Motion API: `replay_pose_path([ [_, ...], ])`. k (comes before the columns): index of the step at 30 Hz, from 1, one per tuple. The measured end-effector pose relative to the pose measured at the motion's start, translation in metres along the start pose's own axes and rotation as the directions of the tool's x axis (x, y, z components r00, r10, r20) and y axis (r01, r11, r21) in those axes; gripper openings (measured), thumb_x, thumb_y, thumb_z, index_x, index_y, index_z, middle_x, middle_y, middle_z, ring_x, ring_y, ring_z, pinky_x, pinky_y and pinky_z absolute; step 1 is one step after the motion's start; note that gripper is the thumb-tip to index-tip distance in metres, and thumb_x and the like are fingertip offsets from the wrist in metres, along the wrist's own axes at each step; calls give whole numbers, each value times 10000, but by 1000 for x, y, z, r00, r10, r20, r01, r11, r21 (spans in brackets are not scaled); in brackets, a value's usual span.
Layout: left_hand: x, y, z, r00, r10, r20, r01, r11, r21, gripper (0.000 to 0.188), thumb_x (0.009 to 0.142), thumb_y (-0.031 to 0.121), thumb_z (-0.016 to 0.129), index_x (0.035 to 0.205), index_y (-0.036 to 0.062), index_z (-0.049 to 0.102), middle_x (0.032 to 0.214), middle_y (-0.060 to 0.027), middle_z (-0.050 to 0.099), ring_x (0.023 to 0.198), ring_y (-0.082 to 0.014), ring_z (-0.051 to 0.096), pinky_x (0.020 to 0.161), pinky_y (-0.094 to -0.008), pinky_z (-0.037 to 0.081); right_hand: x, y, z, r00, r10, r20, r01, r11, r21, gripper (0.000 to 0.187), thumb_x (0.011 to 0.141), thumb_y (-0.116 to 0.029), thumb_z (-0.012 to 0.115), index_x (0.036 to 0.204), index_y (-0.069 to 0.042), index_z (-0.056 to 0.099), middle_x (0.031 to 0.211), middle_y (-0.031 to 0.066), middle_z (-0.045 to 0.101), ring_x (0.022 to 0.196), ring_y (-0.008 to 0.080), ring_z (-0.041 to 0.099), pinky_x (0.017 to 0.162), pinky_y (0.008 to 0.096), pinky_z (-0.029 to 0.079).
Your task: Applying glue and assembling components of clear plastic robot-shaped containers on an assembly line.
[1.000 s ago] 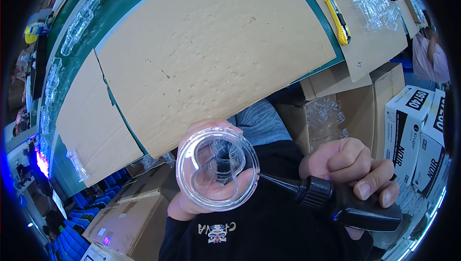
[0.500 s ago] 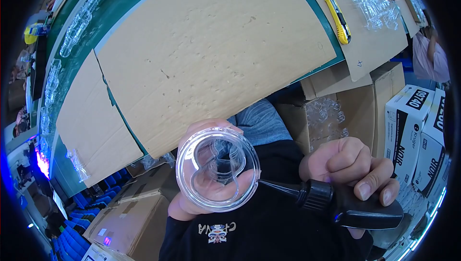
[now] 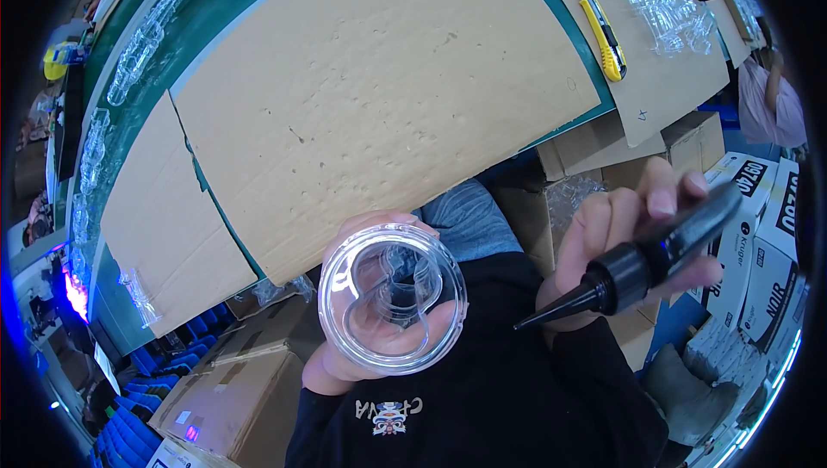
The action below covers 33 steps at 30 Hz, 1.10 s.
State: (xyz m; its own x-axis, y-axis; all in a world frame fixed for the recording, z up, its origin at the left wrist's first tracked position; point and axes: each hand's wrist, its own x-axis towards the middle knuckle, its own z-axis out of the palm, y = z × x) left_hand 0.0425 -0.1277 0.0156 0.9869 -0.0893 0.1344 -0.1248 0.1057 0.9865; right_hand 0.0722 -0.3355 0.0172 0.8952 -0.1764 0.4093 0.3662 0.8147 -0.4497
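Observation:
My left hand (image 3: 334, 363) is closed around a clear round container (image 3: 392, 300) from behind and below. Its open-looking circular end faces up at me, with a thick rim and a wavy inner wall; the palm and fingers show through it. To the right, my right hand (image 3: 599, 231) grips a black squeeze bottle (image 3: 633, 274) with a ribbed collar and a long tapered nozzle. The bottle is tilted, its tip pointing down and left, a short way from the container's right side and not touching it. Some of the right fingers are raised off the bottle.
A cardboard sheet (image 3: 388, 98) covers the green table ahead. At the far right lie a yellow utility knife (image 3: 603, 33) and a pile of clear plastic parts (image 3: 668, 7). More clear pieces (image 3: 151, 37) line the left edge. Cardboard boxes (image 3: 228, 399) and white cartons (image 3: 775, 244) stand on both sides.
My right hand has lifted the bottle up and to the right, drawing its nozzle away from the container's rim and tilting it more. The left hand and container have barely moved.

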Motion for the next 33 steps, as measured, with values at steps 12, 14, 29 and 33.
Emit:
replay_pose_path([
  [12, 13, -2, -19, 997, 57, -52, -56, 998, 16, 623, 651, 138, 776, 1186, 32, 474, 1053, -121, 521, 889, -233, 572, 804, -356, 464, 63, 19, -82, 889, 272, -367, -221, 959, 176, 470, 968, -256, 496, 1342, -5, 363, 900, 155, 578, 500, 73, 506, 390, 169, 378],
  [14, 18, -1, -27, 996, 77, -47, -74, 996, 46, 626, 655, 129, 770, 1197, 32, 472, 1049, -119, 526, 894, -234, 573, 810, -360, 463, 81, 27, -82, 856, 271, -440, -238, 963, 130, 379, 965, -250, 506, 1271, -37, 434, 821, 127, 582, 464, 46, 451, 372, 156, 350],
  [29, 63, -7, -75, 993, 118, -29, -113, 982, 151, 614, 646, 50, 769, 1191, 35, 486, 1016, -133, 582, 911, -255, 605, 841, -357, 472, 137, 32, -139, 767, 409, -494, -288, 908, 304, 355, 971, -355, 474, 1198, -84, 487, 780, 108, 551, 460, 35, 420, 359, 144, 338],
  [33, 85, -18, -87, 989, 135, -53, -127, 983, 134, 617, 645, 56, 767, 1192, 39, 482, 1014, -132, 589, 923, -265, 609, 861, -368, 467, 107, 20, -118, 778, 297, -554, -244, 955, 169, 404, 967, -402, 451, 1250, -115, 471, 770, 104, 567, 427, 54, 397, 349, 156, 331],
])
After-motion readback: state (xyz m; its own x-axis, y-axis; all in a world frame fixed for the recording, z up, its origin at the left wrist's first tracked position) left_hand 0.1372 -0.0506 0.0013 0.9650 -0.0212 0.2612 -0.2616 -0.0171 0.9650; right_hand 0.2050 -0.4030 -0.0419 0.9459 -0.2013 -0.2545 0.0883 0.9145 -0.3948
